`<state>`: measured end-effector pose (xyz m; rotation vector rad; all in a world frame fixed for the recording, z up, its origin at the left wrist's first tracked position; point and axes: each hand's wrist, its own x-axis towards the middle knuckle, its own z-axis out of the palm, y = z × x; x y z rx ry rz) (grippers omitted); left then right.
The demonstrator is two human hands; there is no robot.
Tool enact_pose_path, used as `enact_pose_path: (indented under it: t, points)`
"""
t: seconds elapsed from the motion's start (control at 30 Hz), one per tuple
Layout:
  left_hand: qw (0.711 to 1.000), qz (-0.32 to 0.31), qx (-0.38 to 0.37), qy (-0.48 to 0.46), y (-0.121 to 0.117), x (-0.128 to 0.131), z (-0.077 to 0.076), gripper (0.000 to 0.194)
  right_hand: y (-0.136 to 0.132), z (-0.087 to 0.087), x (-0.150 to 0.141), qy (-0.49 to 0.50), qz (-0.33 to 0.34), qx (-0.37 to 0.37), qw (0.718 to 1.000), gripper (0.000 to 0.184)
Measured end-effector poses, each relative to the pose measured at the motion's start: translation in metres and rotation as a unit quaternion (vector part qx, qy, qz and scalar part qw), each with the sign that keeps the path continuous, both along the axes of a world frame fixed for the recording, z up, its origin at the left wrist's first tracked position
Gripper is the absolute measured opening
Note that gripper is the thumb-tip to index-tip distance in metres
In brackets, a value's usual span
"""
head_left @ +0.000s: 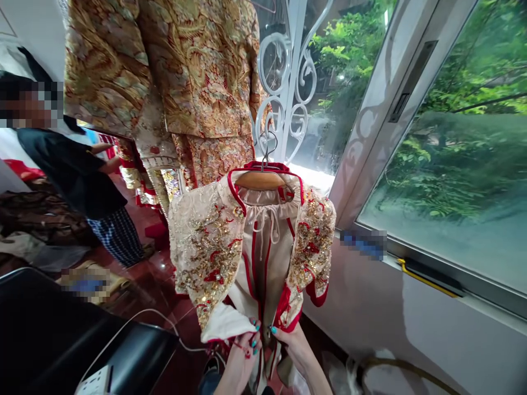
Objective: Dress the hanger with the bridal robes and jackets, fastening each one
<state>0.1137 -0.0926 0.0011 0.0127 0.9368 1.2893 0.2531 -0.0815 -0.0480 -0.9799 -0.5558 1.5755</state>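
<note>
A cream jacket [206, 241] with gold sequins, red flowers and red piping hangs on a wooden hanger [263, 180]. It falls open at the front over a pale inner garment [259, 258] with red trim and a tied white cord. My left hand [246, 346] is closed on the lower corner of the jacket's left front panel, whose white lining is folded outward. Closed at the opposite front edge, near the red hem, is my right hand [290, 337]. A small dark thing shows by its thumb, too small to name. Both hands have teal nails.
Gold brocade garments [206, 82] hang behind the jacket, beside a white scrolled metal grille [288, 71]. A window [453, 164] fills the right. At left stand a person [78, 170] and a black padded seat [82, 334], with a white cable and a power strip [96, 381].
</note>
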Motion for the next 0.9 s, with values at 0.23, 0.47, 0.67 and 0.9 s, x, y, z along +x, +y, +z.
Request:
enact_pose_path:
  t: [0.23, 0.47, 0.67, 0.9]
  points:
    - [0.997, -0.044, 0.067, 0.018, -0.002, -0.019, -0.01, 0.029, 0.002, -0.004, -0.013, 0.007, 0.03, -0.007, 1.0, 0.055]
    - [0.998, 0.0, -0.01, 0.064, 0.001, -0.021, -0.025, 0.03, 0.002, -0.005, -0.03, 0.019, -0.002, -0.025, 0.999, 0.059]
    - [0.995, -0.037, 0.01, 0.09, 0.008, -0.011, -0.018, 0.033, 0.002, -0.006, -0.034, 0.021, -0.003, -0.017, 1.0, 0.06]
    - [0.991, -0.068, 0.045, 0.11, 0.008, -0.005, -0.012, 0.036, 0.001, -0.004, -0.024, 0.007, 0.013, -0.018, 1.0, 0.057]
